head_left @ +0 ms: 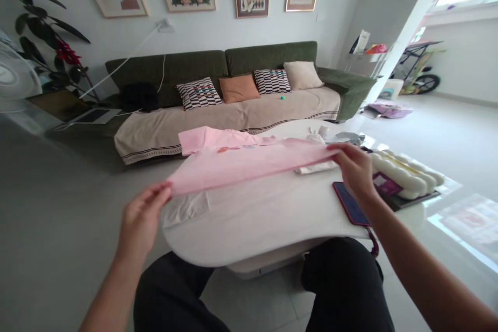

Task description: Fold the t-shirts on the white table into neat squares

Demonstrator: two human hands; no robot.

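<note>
A pink garment [249, 166], which looks like a shirt with small coloured marks on it, stretches between my two hands above the white table [252, 233]. My left hand [142, 215] pinches its near left corner, and my right hand [354, 171] pinches its right end. The garment's far part rests over the table, with a sleeve-like flap at the far left. White cloth [190, 207] lies beneath it on the left, and another folded white cloth [317, 166] sits just left of my right hand.
Right of my right hand are a dark red-edged tablet or phone [350, 202] and a pack of white rolls [406, 174]. A green sofa [268, 54] with cushions stands beyond the table. At the left are a laptop [93, 114] and a fan [15, 75].
</note>
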